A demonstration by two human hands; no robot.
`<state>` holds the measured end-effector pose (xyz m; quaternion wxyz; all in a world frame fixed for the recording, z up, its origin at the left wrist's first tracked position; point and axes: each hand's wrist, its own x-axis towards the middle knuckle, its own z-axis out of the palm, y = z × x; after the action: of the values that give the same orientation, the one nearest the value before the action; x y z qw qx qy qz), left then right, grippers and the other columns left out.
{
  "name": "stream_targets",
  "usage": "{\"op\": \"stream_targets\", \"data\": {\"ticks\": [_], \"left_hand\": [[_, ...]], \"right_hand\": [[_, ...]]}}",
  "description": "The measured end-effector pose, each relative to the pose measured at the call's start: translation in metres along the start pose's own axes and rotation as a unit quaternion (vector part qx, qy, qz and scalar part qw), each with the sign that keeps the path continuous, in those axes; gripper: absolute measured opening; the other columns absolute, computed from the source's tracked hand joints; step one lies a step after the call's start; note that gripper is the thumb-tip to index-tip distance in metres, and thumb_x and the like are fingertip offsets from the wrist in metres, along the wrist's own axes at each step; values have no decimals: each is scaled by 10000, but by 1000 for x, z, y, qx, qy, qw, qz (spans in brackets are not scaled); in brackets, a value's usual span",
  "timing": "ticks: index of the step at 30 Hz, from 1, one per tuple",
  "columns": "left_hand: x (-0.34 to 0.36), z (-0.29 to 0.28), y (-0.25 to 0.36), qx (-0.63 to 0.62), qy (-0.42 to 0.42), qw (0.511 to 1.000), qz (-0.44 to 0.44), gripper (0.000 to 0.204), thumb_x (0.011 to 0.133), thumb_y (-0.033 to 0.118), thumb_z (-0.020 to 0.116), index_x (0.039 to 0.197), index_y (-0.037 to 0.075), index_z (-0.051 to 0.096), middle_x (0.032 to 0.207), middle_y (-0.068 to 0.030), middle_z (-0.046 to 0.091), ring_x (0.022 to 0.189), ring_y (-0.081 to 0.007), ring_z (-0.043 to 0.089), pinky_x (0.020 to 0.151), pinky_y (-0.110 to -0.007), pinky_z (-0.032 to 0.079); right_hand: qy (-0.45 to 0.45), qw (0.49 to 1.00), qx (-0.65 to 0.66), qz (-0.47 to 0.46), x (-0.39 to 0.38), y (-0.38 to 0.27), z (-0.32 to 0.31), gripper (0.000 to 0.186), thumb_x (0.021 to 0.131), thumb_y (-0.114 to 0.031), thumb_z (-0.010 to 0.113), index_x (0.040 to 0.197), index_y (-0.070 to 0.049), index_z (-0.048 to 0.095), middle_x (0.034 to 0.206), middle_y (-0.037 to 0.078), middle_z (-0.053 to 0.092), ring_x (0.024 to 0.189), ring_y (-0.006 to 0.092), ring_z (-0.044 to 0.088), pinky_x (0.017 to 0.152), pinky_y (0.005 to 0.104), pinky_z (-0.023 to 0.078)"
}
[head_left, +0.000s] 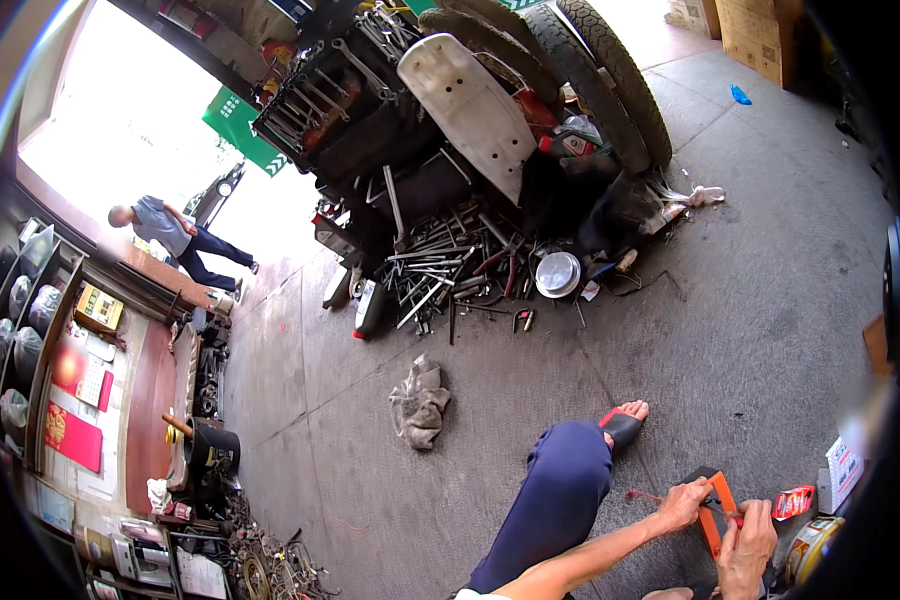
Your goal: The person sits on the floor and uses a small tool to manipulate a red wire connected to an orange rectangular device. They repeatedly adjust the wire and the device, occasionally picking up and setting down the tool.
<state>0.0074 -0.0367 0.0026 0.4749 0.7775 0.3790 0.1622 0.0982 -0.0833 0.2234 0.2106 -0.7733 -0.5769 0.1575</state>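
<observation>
Navy knee (570, 455): smooth cloth, bent, left of the orange frame (709, 528).
Frame: between the 2 hands, angular, hard-looking, dark inside; its long axis runs roughly up and down the view, slightly tilted.
Left hand (682, 505): holding the frame's upper left edge.
Right hand (748, 545): touching the frame's right side, fingers curled; cannot tell whether they grip it or something small and reddish.
Nearer hand: neither, both touch.
Red packet (794, 502): glossy, right of the frame.
Yellow tin (810, 550): round, beyond the packet.
Grey rag (420, 402): crumpled, well left of the frame.
</observation>
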Motion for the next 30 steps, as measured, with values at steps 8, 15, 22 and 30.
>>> {"op": "stream_targets", "data": {"ticks": [8, 15, 22, 30], "left_hand": [[-2, -8, 11, 21, -13, 999, -36, 236, 698, 34, 589, 930, 41, 546, 937, -166, 555, 863, -403, 582, 686, -487, 477], [4, -13, 15, 105, -74, 991, -37, 241, 743, 97, 564, 981, 68, 586, 946, -136, 556, 862, -371, 592, 714, -481, 482], [1, -6, 12, 115, -80, 990, -27, 144, 780, 137, 549, 910, 74, 551, 970, -142, 564, 881, -373, 584, 734, -484, 475], [-1, -9, 11, 95, -57, 994, -26, 201, 756, 143, 553, 939, 64, 574, 880, -166, 594, 858, -379, 586, 728, -476, 470]], "right_hand": [[-11, 995, -94, 41, -11, -15, -4, 160, 797, -118, 612, 820, -20, 488, 697, 151, 558, 662, 351, 570, 577, 434, 395], [53, 998, -22, -17, -30, 10, 6, 111, 780, -75, 579, 831, -30, 492, 671, 150, 574, 601, 335, 584, 547, 421, 453], [22, 994, -90, 51, -34, -1, 14, 168, 814, -149, 602, 766, -38, 487, 628, 133, 573, 570, 312, 599, 521, 422, 468], [4, 998, -55, -33, -27, 5, 10, 153, 768, -55, 592, 876, -13, 491, 889, 164, 494, 799, 321, 560, 647, 406, 464]]}}
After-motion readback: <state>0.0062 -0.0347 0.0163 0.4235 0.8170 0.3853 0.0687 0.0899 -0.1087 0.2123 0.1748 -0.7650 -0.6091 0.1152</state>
